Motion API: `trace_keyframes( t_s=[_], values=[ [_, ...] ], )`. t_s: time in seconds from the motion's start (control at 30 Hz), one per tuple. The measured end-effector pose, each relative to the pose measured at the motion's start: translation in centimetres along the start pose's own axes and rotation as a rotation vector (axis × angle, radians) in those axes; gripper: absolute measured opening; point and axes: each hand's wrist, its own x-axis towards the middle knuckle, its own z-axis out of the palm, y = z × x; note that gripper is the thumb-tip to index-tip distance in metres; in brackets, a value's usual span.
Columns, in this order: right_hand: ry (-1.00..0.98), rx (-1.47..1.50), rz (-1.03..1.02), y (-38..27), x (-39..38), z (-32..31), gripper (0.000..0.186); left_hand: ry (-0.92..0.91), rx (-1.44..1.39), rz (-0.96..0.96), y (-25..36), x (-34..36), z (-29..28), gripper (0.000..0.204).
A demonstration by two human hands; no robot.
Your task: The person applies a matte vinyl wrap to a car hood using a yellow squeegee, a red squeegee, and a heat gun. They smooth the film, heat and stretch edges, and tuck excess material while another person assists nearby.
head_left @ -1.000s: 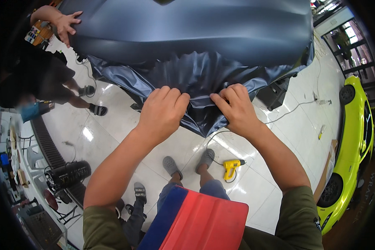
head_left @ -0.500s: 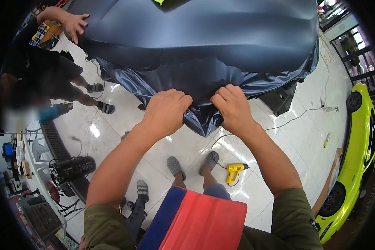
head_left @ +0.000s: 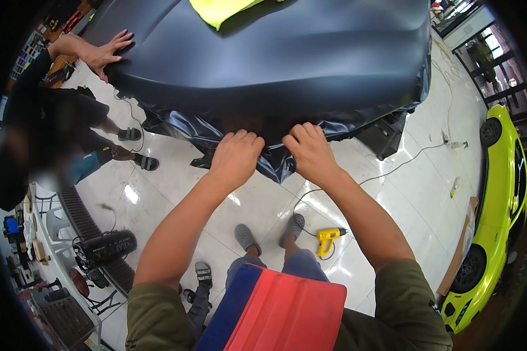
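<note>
A dark, satin wrap film (head_left: 277,167) covers a broad car hood (head_left: 257,64) and hangs in shiny folds below its front edge. My left hand (head_left: 238,153) is closed on the film's loose front edge. A short way to its right, my right hand (head_left: 311,151) grips the same edge, fingers curled over it. Between them the film sags to a point; both thumbs are mostly hidden. A red squeegee (head_left: 287,304) with a navy felt edge juts up close to the camera at the bottom; neither hand touches it.
At the left, a co-worker's hand (head_left: 106,54) lies spread on the hood's corner. A yellow-green cloth (head_left: 225,11) rests on the hood. A yellow heat gun (head_left: 329,237) and its cable (head_left: 392,161) lie on the tiled floor. A bright green car (head_left: 495,228) stands at right.
The view has shifted, showing more of the yellow-green cloth. The film over the hood's front looks smoother, its uneven wrinkle line gone. Both hands keep their grip.
</note>
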Motion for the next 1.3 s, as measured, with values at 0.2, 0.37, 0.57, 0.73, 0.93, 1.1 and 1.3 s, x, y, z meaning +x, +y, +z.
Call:
trace_keyframes(
  t_s=[0.2,0.37,0.57,0.73,0.93,1.1,1.3],
  values=[
    [-0.418,0.361,0.188,-4.1,-1.8,-12.8,0.069,0.080,0.031,0.038,0.5,0.3,0.8,0.004],
    [0.039,0.848,-0.212,-9.6,0.6,-25.0,0.034,0.025,0.154,-0.005,0.9,-0.1,0.9,0.004],
    [0.001,0.538,0.254,-1.6,-0.8,-19.8,0.019,0.029,0.160,-0.028,1.6,0.3,0.7,0.006],
    [0.544,0.374,0.742,10.6,-2.6,-9.9,0.023,0.028,0.134,-0.043,1.9,1.1,1.1,0.010],
    [0.400,0.039,0.278,1.4,2.9,-2.0,0.013,0.060,0.156,-0.049,1.8,0.0,1.2,0.010],
    [0.256,0.145,0.395,-0.8,2.7,-2.0,0.013,0.094,0.149,-0.060,2.4,-2.1,0.9,0.025],
    [0.476,0.143,0.735,6.7,-0.3,-8.8,0.026,0.426,-0.168,-0.194,4.9,-9.6,0.8,0.058]
  ],
)
